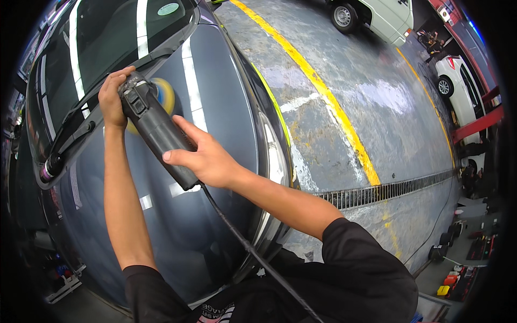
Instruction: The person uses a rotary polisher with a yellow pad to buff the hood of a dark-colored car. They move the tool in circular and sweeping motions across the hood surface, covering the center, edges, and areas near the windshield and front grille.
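A black corded car polisher (157, 132) lies slantwise over the dark grey car hood (221, 75). Its round yellow foam pad (169, 98), with a blue part near the centre, is against the hood close to the windshield base. My left hand (112, 102) wraps round the polisher's head from the left. Farther down, my right hand (207, 160) grips the body from the right, thumb on top and index finger stretched along the side. From the rear end of the tool a black cord (231, 226) runs down past my body.
A dark bottle (52, 166) stands in the cowl by the wiper arm (72, 144). Right of the car, the grey floor has a yellow line (328, 99) and a drain grate (398, 189). A white van (371, 19) and a white car (458, 89) are parked beyond.
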The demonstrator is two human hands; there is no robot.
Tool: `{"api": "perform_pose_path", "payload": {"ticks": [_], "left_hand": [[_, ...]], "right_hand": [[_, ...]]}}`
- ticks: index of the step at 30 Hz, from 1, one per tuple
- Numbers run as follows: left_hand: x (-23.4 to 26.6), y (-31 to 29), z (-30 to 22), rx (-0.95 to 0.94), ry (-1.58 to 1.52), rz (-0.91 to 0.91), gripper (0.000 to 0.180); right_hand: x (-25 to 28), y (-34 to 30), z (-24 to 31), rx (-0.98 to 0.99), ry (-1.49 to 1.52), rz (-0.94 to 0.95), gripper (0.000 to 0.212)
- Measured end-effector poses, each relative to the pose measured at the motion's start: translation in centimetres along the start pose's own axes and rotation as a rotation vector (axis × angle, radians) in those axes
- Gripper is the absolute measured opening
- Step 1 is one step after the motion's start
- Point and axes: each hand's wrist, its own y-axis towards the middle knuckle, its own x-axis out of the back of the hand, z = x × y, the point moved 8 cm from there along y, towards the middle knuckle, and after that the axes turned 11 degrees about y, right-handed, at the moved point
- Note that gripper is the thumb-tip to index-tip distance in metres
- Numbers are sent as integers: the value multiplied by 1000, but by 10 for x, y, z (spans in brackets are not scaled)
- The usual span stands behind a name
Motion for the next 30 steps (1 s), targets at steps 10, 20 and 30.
{"api": "perform_pose_path", "payload": {"ticks": [10, 20, 30], "left_hand": [[20, 19, 17, 14, 55, 8, 36], [51, 40, 52, 50, 67, -2, 39], [42, 31, 33, 37, 55, -14, 35]], "right_hand": [[-2, 27, -7, 32, 73, -9, 76], [-5, 61, -23, -22, 219, 56, 65], [-8, 48, -19, -80, 164, 40, 92]]}}
